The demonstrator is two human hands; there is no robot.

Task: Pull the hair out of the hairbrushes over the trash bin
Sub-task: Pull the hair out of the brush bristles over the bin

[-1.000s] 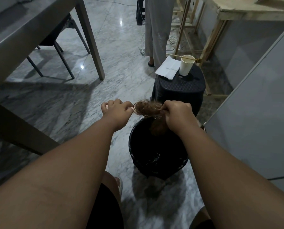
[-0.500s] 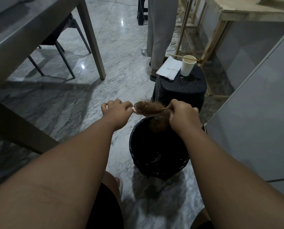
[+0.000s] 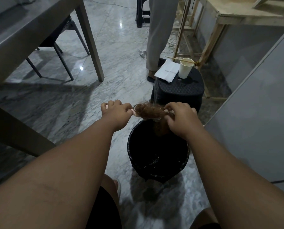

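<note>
A clump of brown hair (image 3: 148,111) covers the head of a hairbrush held above the far rim of the black trash bin (image 3: 138,156). My left hand (image 3: 115,112) is closed around the brush handle, of which only a pale tip shows at my fingers. To the right, my right hand (image 3: 181,119) pinches the hair, and a strand of it hangs down (image 3: 159,129) into the bin under that hand. The brush itself is almost fully hidden by the hair and my fingers.
A black plastic stool (image 3: 179,92) stands just behind the bin, carrying a white paper cup (image 3: 185,68) with a stick across it and a folded paper (image 3: 166,71). A person's legs (image 3: 156,35) stand beyond it. A grey table (image 3: 22,35) is left, a grey cabinet (image 3: 253,104) right.
My right hand has shifted slightly right and down with the hair, stretching the clump between both hands. The person behind the stool has stepped a little.
</note>
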